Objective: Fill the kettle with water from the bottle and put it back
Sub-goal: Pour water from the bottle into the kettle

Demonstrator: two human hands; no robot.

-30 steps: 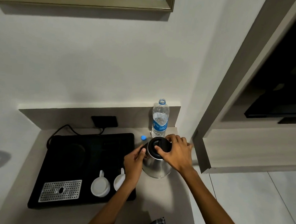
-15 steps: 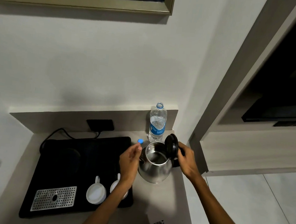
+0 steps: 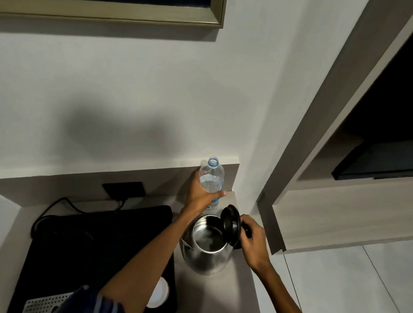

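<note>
A steel kettle (image 3: 204,260) stands on the grey counter (image 3: 231,299), its black lid (image 3: 230,225) tipped up and its inside empty and shiny. My right hand (image 3: 252,240) grips the kettle's black handle just right of the lid. Behind the kettle, against the backsplash, a clear water bottle (image 3: 210,178) with a blue label stands upright, uncapped. My left hand (image 3: 201,194) is wrapped around the bottle's lower half. The bottle's cap is hidden.
A black tray (image 3: 104,242) fills the counter's left side, with a round kettle base (image 3: 64,240), a metal drip grate (image 3: 42,304) and a white cup (image 3: 159,294) partly under my left arm. A cord (image 3: 68,203) runs to a wall socket (image 3: 124,188). A wooden cabinet stands right.
The kettle lid went from closed under my right hand to open. My left hand left the kettle's side, reached back and took hold of the bottle. The view shifted closer.
</note>
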